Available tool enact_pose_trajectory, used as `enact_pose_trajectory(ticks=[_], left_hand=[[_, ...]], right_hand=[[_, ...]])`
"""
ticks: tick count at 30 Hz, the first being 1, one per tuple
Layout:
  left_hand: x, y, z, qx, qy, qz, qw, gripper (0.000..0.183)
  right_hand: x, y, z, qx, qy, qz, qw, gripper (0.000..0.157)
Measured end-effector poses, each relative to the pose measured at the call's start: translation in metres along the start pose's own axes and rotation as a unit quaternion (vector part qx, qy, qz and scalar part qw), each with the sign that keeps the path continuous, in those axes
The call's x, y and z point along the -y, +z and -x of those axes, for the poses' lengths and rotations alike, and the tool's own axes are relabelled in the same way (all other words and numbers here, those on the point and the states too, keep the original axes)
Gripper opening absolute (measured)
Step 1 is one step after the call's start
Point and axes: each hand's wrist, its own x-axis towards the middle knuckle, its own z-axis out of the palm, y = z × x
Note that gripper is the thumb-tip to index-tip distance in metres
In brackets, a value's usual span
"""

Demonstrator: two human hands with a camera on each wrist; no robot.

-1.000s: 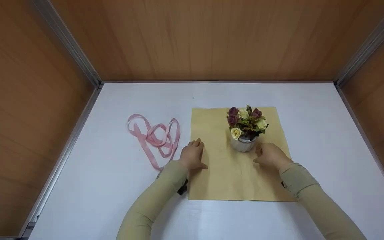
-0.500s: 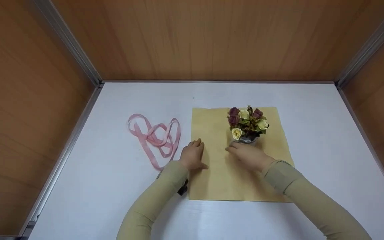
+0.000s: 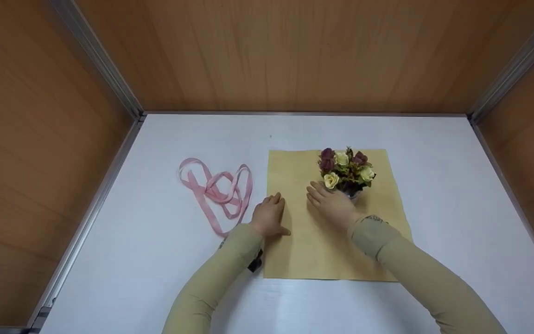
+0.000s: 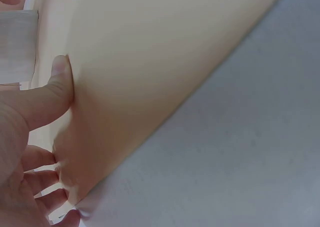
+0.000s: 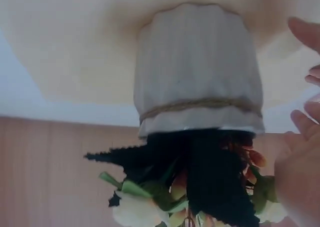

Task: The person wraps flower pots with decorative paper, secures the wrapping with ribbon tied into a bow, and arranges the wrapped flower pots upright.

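A sheet of tan wrapping paper (image 3: 295, 255) lies flat on the white table. My left hand (image 3: 268, 217) rests on its left edge, fingers extended and thumb out to the side. In the left wrist view the fingertips touch the paper's border. On the right half of the sheet stands a potted bunch of artificial roses (image 3: 346, 170), cream and dark purple. Its white ribbed pot (image 5: 197, 67) has twine round it and stands upright. Just in front and to the left of the pot is my right hand (image 3: 333, 204), fingers spread; the right wrist view shows a gap between them.
A tangled pink ribbon (image 3: 206, 208) lies left of the paper, close to the left forearm. Wooden panels (image 3: 285, 55) with metal edges enclose the white table (image 3: 123, 241) at the back and both sides.
My right hand has moved from the pot's right side leftward across its front, and its fingers have spread. The left hand, paper, flowers and ribbon have stayed in place.
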Motion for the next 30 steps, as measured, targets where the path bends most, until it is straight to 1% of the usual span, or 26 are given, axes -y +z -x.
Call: enact_pose_trajectory(ticks=[2,5,7,9,11,13,17,20,23,25,28,30], left_hand=[[0.0,0.0,0.0,-0.001,0.003,0.002,1.0,0.095],[0.0,0.0,0.001,0.0,0.005,0.004,1.0,0.094],[0.001,0.0,0.001,0.001,0.006,0.003,1.0,0.094],[0.001,0.0,0.001,0.001,0.006,0.006,1.0,0.093],[0.001,-0.001,0.001,0.0,0.008,0.009,0.9999,0.093],[0.001,-0.001,0.0,0.0,0.008,0.015,0.9998,0.093],[0.003,-0.001,0.001,0.006,0.009,0.013,0.9999,0.093],[0.005,-0.002,0.002,0.01,0.007,0.005,0.9999,0.094],[0.005,-0.005,0.005,0.021,0.004,0.004,0.9998,0.094],[0.002,-0.009,0.006,0.034,0.001,-0.005,0.9994,0.095],[-0.004,-0.017,0.007,0.054,-0.007,-0.028,0.9981,0.094],[-0.01,-0.021,0.005,0.053,-0.011,-0.037,0.9978,0.09]], right_hand=[[-0.002,0.003,-0.002,0.019,0.016,0.062,0.998,0.072],[-0.006,0.007,-0.004,0.039,0.033,0.145,0.988,0.074],[-0.008,0.009,-0.004,0.055,0.031,0.187,0.98,0.074],[-0.01,0.009,-0.004,0.074,0.024,0.212,0.974,0.071],[-0.011,0.009,-0.004,0.09,0.02,0.218,0.972,0.064],[-0.012,0.008,-0.004,0.099,0.019,0.221,0.97,0.061],[-0.01,0.007,-0.003,0.099,0.02,0.221,0.97,0.053],[-0.008,0.007,-0.005,0.088,0.021,0.219,0.971,0.051],[-0.008,0.007,-0.006,0.071,0.03,0.218,0.973,0.056],[-0.008,0.007,-0.006,0.059,0.035,0.22,0.973,0.06],[-0.009,0.006,-0.006,0.043,0.035,0.22,0.974,0.061],[-0.01,0.005,-0.006,0.033,0.027,0.217,0.975,0.061]])
